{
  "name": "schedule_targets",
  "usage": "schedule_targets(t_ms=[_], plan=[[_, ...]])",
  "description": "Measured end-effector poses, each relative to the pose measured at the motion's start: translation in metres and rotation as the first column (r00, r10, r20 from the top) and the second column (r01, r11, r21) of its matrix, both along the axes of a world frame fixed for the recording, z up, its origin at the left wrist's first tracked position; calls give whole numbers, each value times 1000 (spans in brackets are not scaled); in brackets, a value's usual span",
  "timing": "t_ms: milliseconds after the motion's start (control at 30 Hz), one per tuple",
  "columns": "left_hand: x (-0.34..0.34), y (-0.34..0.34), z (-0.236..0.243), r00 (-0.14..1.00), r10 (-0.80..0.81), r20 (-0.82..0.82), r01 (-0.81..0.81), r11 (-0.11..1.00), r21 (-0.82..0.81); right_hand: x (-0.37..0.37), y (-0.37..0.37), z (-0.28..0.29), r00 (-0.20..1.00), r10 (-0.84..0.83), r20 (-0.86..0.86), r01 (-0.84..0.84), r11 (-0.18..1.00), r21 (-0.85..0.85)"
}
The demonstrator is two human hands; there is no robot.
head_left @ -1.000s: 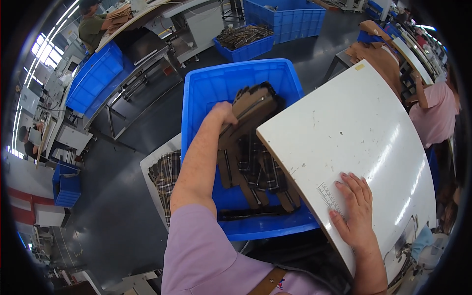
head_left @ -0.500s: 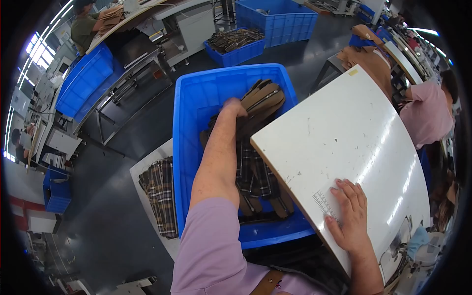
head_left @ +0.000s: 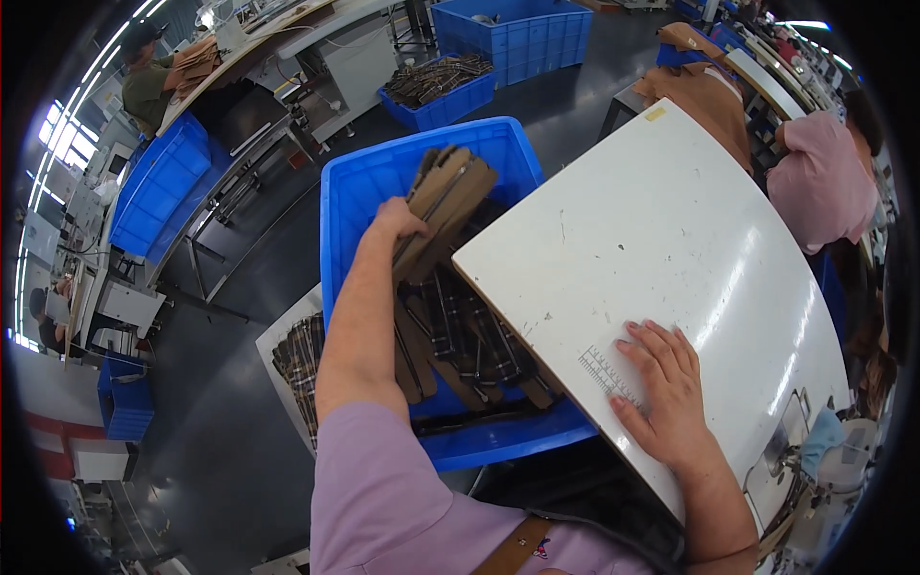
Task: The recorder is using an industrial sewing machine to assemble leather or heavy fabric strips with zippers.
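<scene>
My left hand (head_left: 395,220) reaches into a large blue plastic bin (head_left: 356,196) and is closed on a bundle of brown fabric pieces (head_left: 452,199) with dark striped edges. The bundle tilts up toward the bin's far side. Beneath it, more brown and plaid fabric pieces (head_left: 455,311) lie loosely in the bin; the overhanging table hides some of them. My right hand (head_left: 666,393) rests flat, fingers spread, on a white tabletop (head_left: 613,230), beside a printed ruler scale (head_left: 604,369). Nothing is in that hand.
Left of the bin, a stack of plaid fabric (head_left: 302,359) lies on a pale board. A smaller blue bin of fabric (head_left: 439,91) and a bigger blue bin (head_left: 517,43) stand beyond. A sewing machine (head_left: 843,450) is at right. Co-workers sit far left and right (head_left: 822,182).
My left hand has drawn the brown bundle up and toward the left within the bin, uncovering plaid pieces below. The view has shifted slightly; my right hand stays flat on the tabletop.
</scene>
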State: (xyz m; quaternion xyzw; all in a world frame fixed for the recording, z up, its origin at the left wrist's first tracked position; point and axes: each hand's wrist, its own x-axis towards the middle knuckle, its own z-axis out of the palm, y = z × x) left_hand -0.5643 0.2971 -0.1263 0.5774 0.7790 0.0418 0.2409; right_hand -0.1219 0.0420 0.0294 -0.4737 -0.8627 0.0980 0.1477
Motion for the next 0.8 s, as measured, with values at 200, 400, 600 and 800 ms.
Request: schedule_targets(t_ms=[200,400,600,800], plan=[[-42,-43,62,689,14,725,-399,842,363,-5,-2,-5,999,39,-22,-38,998,41],[8,-84,117,528,-168,832,-397,817,417,0,-7,-8,1000,27,1,-27,996,90],[67,-114,-1,268,292,918,-567,818,-95,3,-5,-10,1000,25,-12,-24,995,99],[89,-120,-85,678,726,116,-734,675,69,3,-5,-10,999,35,-25,-32,996,88]])
